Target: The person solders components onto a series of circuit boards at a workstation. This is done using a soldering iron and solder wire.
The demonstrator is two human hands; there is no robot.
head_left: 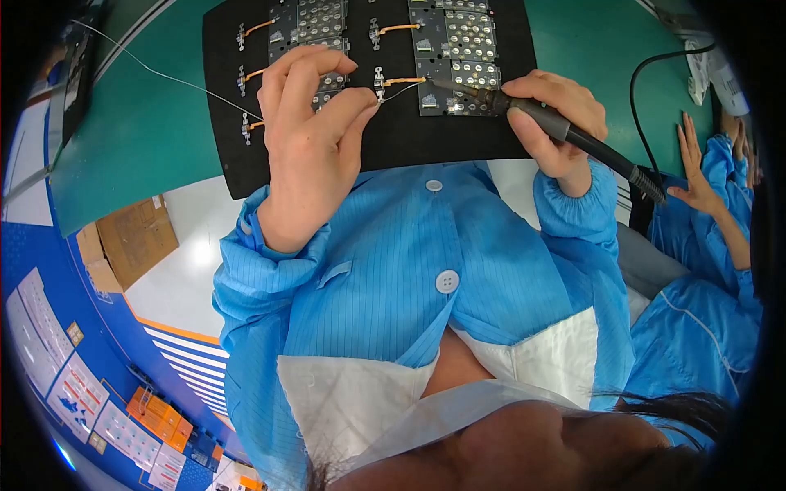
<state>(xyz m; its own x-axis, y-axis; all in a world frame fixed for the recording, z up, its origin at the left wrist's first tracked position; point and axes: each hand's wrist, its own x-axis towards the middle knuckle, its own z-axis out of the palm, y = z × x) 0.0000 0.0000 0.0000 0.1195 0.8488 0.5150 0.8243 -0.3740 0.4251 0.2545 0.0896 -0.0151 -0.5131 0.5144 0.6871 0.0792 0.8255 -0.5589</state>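
Solder work, by the look of it, in the one head view, and from here I can follow both hands. The right hand (561, 114) has its fingers wrapped around a soldering iron (544, 123), pen-fashion, the slim tip angled leftward onto a circuit board (436, 72) on the black mat (377, 149). The left hand (307, 135) makes a narrow pinch, thumb against forefinger, on a thin wire (401, 92) that curves to the end of an orange strip (403, 80), where strip and board meet. Whether tip and wire actually touch there is too small to tell.

To do it well, I'd warm strip and pad together, feed just a little wire from the side — then draw off the wire first and the iron second, keeping the strip unmoved until the joint sets. A shaky pinch could drag the strip askew.

As for room: the board lies close to the mat's near edge, with bare mat to its left and the right hand over the mat's right border. Another board (282, 29) sits partly behind the left hand, so I'd keep that wrist high. Rightward, the green table (581, 37) offers space — mind the black cord (635, 94) looping there.
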